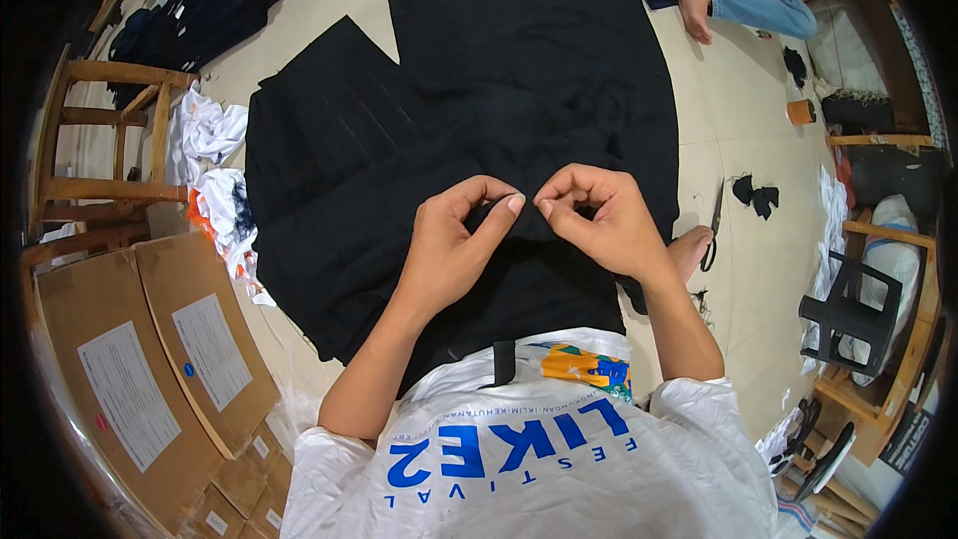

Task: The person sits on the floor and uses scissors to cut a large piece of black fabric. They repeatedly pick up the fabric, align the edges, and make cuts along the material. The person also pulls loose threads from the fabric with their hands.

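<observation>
A large piece of black cloth [539, 50] is spread over the floor and across my lap, with several pale marks on its left part. My left hand [454, 235] is raised over it, thumb and forefinger pinched. Facing it, my right hand [597, 220] pinches the same way, its fingertips a small gap from the left ones. Whatever lies between the fingertips is too small or dark to make out against the cloth. Right of the cloth, by my bare foot [689, 252], lies a pair of scissors [716, 220] with dark handles.
Cardboard boxes [120, 359] and white cloth [212, 130] stand or lie at left, beside a wooden frame [110, 190]. Black scraps [755, 197] lie on the tiles at right, near a black plastic stool [851, 314]. Another person's foot [694, 10] is at far right.
</observation>
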A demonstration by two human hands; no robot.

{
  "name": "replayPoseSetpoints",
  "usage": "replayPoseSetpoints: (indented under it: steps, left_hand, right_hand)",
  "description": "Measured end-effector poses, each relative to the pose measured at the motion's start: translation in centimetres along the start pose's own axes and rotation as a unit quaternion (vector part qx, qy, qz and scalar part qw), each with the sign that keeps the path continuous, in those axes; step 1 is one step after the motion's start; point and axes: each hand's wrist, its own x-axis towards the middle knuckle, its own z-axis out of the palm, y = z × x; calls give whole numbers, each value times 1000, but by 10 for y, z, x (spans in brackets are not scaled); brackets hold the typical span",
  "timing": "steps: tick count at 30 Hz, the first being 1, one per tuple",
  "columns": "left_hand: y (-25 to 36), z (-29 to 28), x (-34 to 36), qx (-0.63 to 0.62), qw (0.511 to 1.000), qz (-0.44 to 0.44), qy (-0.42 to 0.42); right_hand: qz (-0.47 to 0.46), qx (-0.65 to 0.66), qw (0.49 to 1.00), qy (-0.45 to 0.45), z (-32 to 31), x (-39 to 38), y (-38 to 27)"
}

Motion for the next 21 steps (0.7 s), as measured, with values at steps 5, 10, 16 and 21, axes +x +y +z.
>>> replayPoseSetpoints:
  steps: [5, 10, 16, 21]
  left_hand:
    - [2, -3, 1, 40, 999, 1, -29]
    - [7, -6, 2, 63, 997, -12, -43]
    - [6, -6, 1, 72, 996, -11, -50]
    - [3, -10, 4, 74, 993, -1, -96]
  right_hand:
    - [15, -36, 998, -57, -10, 4, -12]
    - [22, -13, 996, -86, -11, 6, -14]
    - [31, -16, 995, -96, -10, 7, -9]
    - [43, -11, 994, -96, -9, 5, -12]
